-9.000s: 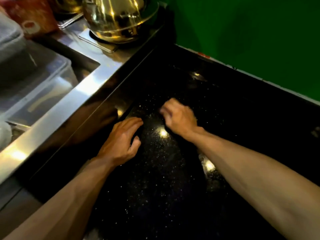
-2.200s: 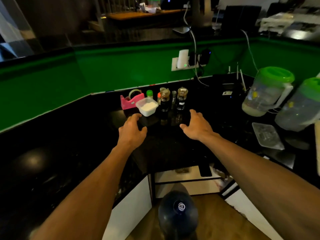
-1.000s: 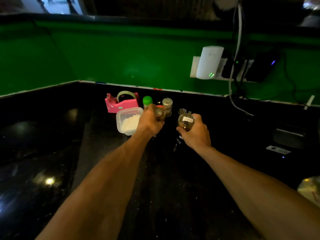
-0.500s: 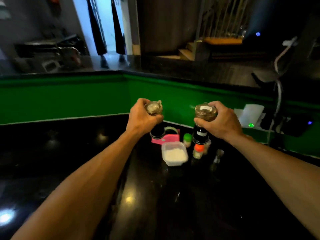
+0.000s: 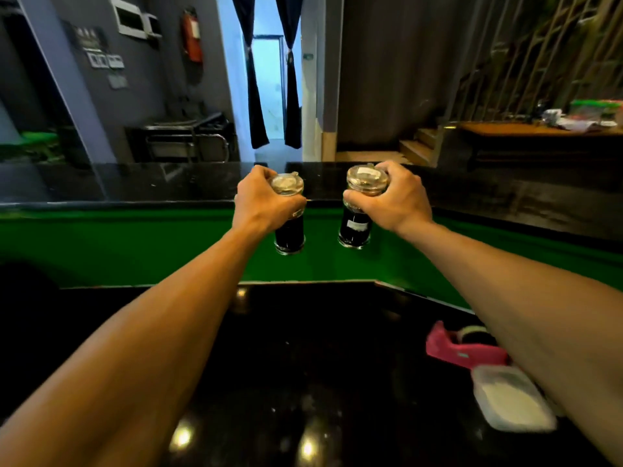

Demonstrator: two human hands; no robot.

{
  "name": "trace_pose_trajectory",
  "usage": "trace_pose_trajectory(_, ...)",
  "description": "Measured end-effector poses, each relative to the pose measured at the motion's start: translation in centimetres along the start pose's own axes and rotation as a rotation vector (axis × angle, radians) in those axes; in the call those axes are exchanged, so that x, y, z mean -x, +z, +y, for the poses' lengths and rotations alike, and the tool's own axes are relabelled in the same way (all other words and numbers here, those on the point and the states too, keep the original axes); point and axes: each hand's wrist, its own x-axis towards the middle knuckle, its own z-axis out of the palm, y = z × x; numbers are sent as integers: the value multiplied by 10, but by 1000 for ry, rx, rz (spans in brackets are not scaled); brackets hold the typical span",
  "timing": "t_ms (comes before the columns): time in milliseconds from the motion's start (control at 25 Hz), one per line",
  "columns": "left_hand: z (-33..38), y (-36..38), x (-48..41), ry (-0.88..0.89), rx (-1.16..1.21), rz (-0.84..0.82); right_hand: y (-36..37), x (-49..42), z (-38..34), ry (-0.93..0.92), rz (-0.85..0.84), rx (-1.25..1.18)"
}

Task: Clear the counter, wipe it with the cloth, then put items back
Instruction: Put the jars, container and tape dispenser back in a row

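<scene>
My left hand grips a glass jar with dark contents just below its clear lid. My right hand grips a second dark jar with a white label in the same way. Both jars are upright and held high in the air, in front of the green wall panel and level with the raised black ledge. The black counter lies far below them. No cloth is in view.
On the counter at the right, partly hidden by my right forearm, stand a pink tape dispenser and a clear plastic tub of white powder. Beyond the ledge are a doorway with dark curtains and wooden steps.
Both hands have risen with the jars, from just above the counter items to ledge height. The view has tilted up and shifted left, so the pink dispenser and tub now sit at lower right.
</scene>
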Motion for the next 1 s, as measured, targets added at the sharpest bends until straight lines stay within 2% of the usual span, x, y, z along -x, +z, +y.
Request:
trace_pose_trajectory(320, -92, -106, -146, 29, -51, 130, 140, -108, -131, -84, 29, -61)
trace_pose_trajectory(480, -128, -128, -185, 17, -80, 143, 188, -145, -168, -64, -38, -85)
trace_pose_trajectory(720, -158, -130, -226, -9, -108, 157, 252, -170, -181, -53, -154, -34)
trace_pose_trajectory(1000, -173, -109, -250, -6, -101, 189, 287, -193, -170, -72, -180, -45)
